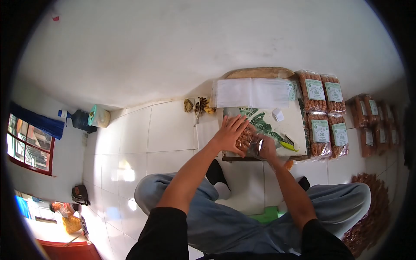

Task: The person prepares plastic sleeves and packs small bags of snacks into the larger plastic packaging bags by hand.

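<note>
A clear plastic bag [246,139] of small brown pieces lies at the front edge of a low table with a green leaf pattern [265,125]. My left hand [232,135] rests on it, palm down with fingers spread. At the bag's right end, my right hand [266,147] is closed around the loose clear plastic; its fingertips are partly hidden. Just right of that hand lies a yellow-green handled tool [289,145], its exact kind unclear. A small white object [277,115] sits behind it. Flat clear plastic bags [253,92] are laid out along the table's back.
Filled packs with green-white labels [320,132] stand right of the table, with more packs [376,117] beyond. A brown heap [368,212] covers the floor at lower right. Bananas [202,106] lie by the wall. A water bottle [80,120] and another person [67,212] are at left.
</note>
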Available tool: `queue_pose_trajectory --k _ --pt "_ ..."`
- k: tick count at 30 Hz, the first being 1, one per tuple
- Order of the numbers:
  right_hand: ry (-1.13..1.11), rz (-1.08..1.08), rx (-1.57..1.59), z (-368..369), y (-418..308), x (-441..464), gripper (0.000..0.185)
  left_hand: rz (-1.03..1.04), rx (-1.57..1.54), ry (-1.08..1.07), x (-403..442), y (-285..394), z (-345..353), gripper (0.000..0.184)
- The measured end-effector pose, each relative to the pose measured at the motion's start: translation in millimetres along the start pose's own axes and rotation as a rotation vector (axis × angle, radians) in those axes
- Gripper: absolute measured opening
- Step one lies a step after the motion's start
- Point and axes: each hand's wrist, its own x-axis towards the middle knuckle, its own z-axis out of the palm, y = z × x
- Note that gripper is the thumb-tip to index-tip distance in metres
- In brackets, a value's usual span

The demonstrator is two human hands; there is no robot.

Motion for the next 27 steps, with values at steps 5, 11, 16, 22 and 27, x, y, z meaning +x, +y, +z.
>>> queue_pose_trajectory --k 5,11,16,22,27 --pt "-0.007 0.105 -0.265 -5.8 -50.1 -16.6 0.011 0.029 0.089 -0.088 -0.3 -7.4 -3.0 0.139" --pt "-0.045 0.07 0.516 9.0 -24.7 -9.9 0.022 -0.035 0.115 -0.058 -0.6 2.2 3.9 0.141" --pt "-0.179 -0.418 -0.414 -13.4 -34.4 -12.2 0.029 -0.037 -0.007 -0.063 -1.6 0.4 0.0 0.141" --pt "-0.143 -0.113 -0.543 -4.0 -60.7 -15.9 0.022 -0.055 -0.012 -0.032 -2.6 4.0 4.3 0.141" --pt "-0.031 -0.031 -0.481 5.2 -65.0 -15.6 0.021 -0.078 0.009 -0.013 -0.2 6.4 7.0 0.142"
